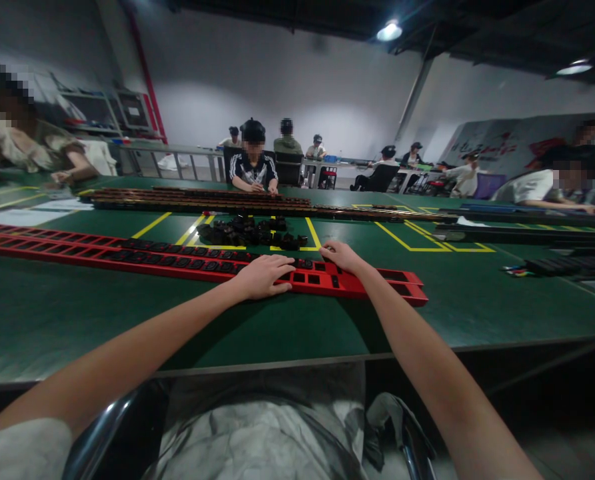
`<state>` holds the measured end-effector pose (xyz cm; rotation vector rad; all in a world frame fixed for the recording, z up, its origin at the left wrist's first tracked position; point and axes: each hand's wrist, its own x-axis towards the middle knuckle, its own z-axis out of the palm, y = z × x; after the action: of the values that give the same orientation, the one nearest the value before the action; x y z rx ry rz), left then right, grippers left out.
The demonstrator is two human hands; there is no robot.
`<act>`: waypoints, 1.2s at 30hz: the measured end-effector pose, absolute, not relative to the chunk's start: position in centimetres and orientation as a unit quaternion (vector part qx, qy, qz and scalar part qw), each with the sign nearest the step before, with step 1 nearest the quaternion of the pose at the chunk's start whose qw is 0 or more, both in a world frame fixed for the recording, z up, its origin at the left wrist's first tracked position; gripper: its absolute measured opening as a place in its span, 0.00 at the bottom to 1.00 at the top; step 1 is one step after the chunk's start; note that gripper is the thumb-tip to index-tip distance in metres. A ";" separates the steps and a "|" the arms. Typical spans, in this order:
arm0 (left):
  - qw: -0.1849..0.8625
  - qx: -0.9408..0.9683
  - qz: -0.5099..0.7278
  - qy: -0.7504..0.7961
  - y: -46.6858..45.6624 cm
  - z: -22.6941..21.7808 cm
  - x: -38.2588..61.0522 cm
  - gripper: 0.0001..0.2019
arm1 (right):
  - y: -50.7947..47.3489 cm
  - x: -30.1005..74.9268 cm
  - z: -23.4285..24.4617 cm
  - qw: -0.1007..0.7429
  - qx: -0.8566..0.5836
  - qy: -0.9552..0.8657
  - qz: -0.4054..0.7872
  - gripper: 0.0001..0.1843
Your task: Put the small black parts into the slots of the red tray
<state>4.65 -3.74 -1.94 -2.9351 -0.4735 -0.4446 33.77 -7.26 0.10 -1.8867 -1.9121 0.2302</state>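
Observation:
Two long red slotted rails (pixel 367 283) lie across the green table (pixel 127 320), many slots filled with small black parts. My left hand (pixel 264 275) rests flat on the near rail, fingers stretched toward the right. My right hand (pixel 341 255) reaches over the far rail's upper edge, fingers curled down; whether it holds a part is hidden. A heap of loose black parts (pixel 250 232) lies just beyond the rails, inside yellow floor-tape markings.
Long dark rails (pixel 202 199) stretch across the table's far side, where a seated person (pixel 253 167) works. Other people sit at the left (pixel 22 143) and right (pixel 567 183) edges. More black parts and trays (pixel 562 265) lie at the right. The table's front edge runs just below my forearms.

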 end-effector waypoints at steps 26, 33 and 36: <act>0.062 -0.975 -0.144 -0.155 -3.7 -1.9 4.7 0.24 | -7.4 33.9 0.0 0.342 -0.628 -0.669 0.204 0.24; 0.058 -0.975 -0.148 -0.154 -3.6 -2.0 4.7 0.24 | -7.4 33.4 -0.1 0.317 -0.626 -0.684 0.202 0.30; 0.055 -0.975 -0.150 -0.154 -3.6 -2.0 4.7 0.24 | -7.3 33.2 -0.2 0.311 -0.634 -0.685 0.179 0.33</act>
<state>4.69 -3.63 -2.04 -2.9603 -0.4668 -0.4551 33.20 -7.25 -0.19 -1.6735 -1.8085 0.4722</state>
